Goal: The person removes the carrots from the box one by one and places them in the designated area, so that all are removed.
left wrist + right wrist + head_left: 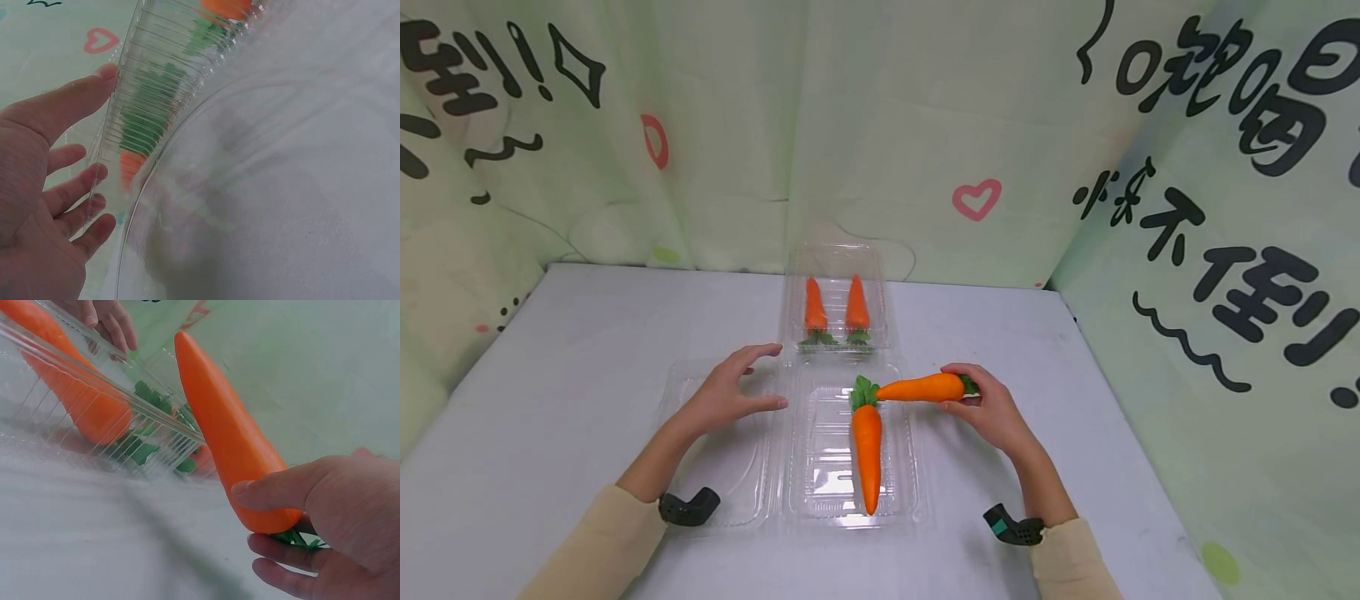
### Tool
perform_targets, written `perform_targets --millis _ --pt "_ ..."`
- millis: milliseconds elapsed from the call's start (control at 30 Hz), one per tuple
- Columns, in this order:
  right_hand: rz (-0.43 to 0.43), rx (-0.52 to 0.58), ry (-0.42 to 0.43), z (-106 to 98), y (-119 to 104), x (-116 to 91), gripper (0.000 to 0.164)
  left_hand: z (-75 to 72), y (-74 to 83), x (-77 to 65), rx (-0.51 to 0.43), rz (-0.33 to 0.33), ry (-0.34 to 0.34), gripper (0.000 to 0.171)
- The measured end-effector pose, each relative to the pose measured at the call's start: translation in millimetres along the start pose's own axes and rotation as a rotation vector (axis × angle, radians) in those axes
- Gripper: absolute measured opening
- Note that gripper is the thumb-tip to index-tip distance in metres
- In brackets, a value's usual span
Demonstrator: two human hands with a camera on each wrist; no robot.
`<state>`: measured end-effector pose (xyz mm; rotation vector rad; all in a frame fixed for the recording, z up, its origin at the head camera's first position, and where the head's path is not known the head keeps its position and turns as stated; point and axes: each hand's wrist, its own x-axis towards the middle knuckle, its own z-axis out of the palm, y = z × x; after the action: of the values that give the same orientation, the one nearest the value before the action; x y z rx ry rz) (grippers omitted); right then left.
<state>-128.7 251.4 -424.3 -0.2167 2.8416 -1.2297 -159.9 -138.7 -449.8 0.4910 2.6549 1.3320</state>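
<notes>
My right hand point(988, 408) pinches a carrot point(921, 388) at its thick leafy end. That carrot points left, its tip overlapping the green top of another carrot point(867, 458) in the head view. The second carrot lies lengthwise in a clear plastic box point(820, 492), tip toward me. In the right wrist view the held carrot point(225, 431) slants up beside the box's ribbed wall point(56, 394). My left hand point(733, 392) holds nothing; its thumb and fingers are spread apart near the box's left edge, over the clear lid point(722, 492).
Behind the near box stands another clear plastic box point(837, 258) with two carrots point(857, 304) in it, leaves toward me. A white table point(595, 358) carries everything. Pale green cloth point(880, 108) with dark lettering and hearts hangs at the back and sides.
</notes>
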Motion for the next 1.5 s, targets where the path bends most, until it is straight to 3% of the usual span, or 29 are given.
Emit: perform_targets --millis 1500 --pt "0.065 0.015 0.02 -3.1 7.3 0.1 0.048 -0.7 -0.1 0.6 -0.005 -0.01 -0.007 0.079"
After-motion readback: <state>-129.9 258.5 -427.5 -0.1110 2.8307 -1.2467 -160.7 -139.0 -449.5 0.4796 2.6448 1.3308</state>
